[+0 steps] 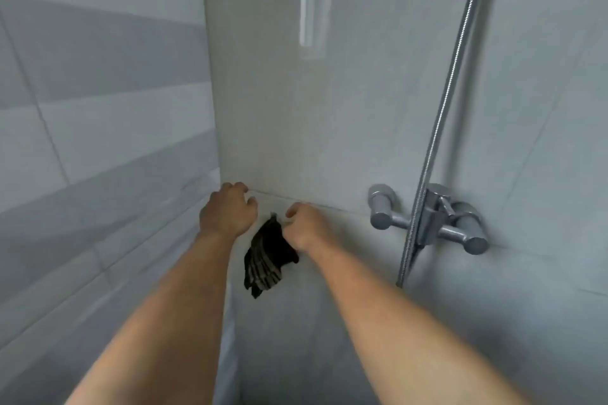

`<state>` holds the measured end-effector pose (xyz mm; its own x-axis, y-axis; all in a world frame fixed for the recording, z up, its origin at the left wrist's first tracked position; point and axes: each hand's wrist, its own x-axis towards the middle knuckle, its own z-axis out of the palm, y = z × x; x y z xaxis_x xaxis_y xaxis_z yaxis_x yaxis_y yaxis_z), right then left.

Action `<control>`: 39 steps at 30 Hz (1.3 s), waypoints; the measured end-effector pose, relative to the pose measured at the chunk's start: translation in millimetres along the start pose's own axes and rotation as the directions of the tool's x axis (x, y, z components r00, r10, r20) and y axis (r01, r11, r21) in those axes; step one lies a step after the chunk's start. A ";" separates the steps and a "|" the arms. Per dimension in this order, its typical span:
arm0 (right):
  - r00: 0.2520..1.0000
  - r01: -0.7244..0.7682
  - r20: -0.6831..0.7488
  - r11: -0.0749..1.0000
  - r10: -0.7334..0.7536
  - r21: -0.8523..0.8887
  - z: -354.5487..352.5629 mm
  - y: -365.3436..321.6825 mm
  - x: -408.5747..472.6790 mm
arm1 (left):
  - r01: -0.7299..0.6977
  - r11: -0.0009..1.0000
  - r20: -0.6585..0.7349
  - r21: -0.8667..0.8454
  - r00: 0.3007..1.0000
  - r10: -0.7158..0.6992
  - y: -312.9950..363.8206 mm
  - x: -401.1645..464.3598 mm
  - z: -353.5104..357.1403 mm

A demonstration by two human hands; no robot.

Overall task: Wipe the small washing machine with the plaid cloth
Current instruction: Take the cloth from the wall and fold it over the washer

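Observation:
A dark plaid cloth (267,256) hangs bunched below my right hand (304,227), which grips its top end with closed fingers. My left hand (228,210) is raised beside it to the left, fingers curled, with nothing visibly in it and a small gap to the cloth. Both hands are held up in front of a grey tiled wall corner. No washing machine is in view.
A chrome shower mixer tap (431,219) is mounted on the wall to the right, with a metal shower hose (447,92) running up from it. Grey tiled walls (98,108) meet in a corner straight ahead.

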<state>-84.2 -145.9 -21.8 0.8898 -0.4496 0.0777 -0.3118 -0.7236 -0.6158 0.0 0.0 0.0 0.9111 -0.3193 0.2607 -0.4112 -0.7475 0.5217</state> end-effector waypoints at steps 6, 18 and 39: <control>0.969 -0.206 -0.080 0.947 0.232 0.247 90.5 47.9 5.5 | 0.320 0.893 0.433 -0.315 0.886 -0.165 -51.4 -9.0 78.6; 0.955 0.053 -0.291 0.925 0.064 0.376 89.0 34.5 4.5 | 0.421 0.583 0.447 -0.695 0.888 -0.109 -37.8 -10.5 78.1; 0.922 -0.213 -0.074 0.658 0.380 0.723 232.6 336.6 -256.3 | 0.435 0.792 0.771 -0.429 0.633 0.070 -116.5 -288.0 317.3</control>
<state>-339.8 -152.4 -431.4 0.6772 -0.7284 -0.1041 -0.1537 -0.0017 -0.9881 -205.5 -5.9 -393.6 0.5693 -0.7038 -0.4249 0.0584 -0.4809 0.8748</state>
